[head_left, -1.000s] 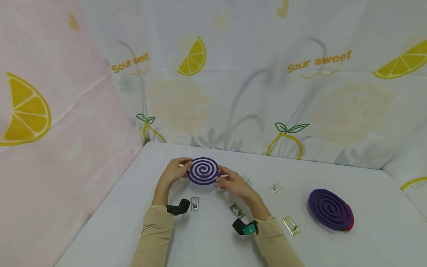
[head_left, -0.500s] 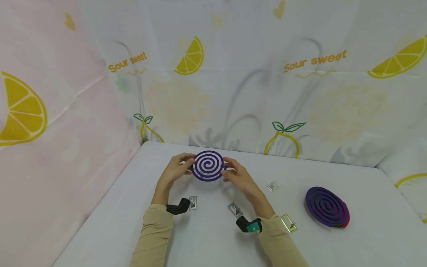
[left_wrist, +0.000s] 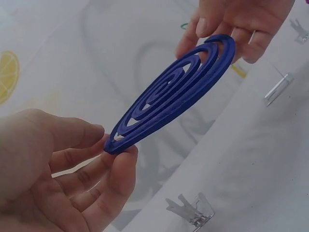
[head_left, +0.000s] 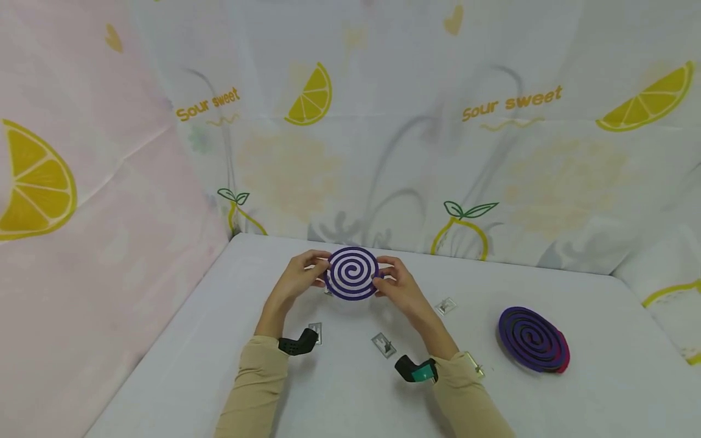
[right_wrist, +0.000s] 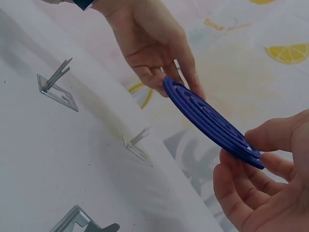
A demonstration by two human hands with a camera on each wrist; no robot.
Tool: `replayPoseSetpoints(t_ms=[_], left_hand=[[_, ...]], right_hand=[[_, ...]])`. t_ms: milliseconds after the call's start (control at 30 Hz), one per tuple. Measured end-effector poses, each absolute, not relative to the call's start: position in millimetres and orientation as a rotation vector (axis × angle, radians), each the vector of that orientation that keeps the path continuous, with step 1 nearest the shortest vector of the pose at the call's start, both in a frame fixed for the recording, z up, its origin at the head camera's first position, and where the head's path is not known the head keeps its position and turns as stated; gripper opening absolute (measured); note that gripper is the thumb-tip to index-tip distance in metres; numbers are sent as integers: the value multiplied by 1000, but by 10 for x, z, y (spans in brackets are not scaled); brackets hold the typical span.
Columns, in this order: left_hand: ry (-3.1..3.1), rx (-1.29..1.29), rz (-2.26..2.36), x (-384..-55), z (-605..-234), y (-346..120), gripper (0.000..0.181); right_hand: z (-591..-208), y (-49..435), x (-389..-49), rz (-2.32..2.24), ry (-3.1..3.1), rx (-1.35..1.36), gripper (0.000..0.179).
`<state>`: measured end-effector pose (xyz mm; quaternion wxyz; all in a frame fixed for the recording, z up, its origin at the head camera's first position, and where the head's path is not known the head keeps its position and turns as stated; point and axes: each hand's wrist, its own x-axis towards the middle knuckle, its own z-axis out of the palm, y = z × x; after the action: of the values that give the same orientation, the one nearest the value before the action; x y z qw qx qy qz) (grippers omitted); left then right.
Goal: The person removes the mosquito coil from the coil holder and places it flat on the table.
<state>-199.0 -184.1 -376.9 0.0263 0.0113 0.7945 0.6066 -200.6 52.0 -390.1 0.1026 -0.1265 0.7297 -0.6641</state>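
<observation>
A purple mosquito coil is held up above the far part of the table, its spiral face turned toward the head camera. My left hand pinches its left rim between thumb and fingers. On the opposite rim, my right hand grips it the same way. Both wrist views show the coil nearly edge-on, with thumb and fingertips on either side of its rim. Below and behind the left fingers, a small metal coil stand is partly hidden.
Flat metal stands with raised prongs lie about: one by the left wrist, one between the forearms, one farther right. A gold-coloured stand is partly behind the right sleeve. Stacked coils, purple over red, lie at right.
Both hands have carried the coil to the right and slightly up. A stand at the back left now shows beside the left fingers, and the right sleeve covers part of the gold-coloured stand.
</observation>
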Motion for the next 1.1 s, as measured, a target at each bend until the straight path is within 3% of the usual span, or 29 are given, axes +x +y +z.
replayPoseSetpoints(t_ms=[1100], left_hand=[[2470,191,1861,-2000,-3824,-1407,31]], right_hand=[[-3939,822,-1955,-2024,2232,-289,45]])
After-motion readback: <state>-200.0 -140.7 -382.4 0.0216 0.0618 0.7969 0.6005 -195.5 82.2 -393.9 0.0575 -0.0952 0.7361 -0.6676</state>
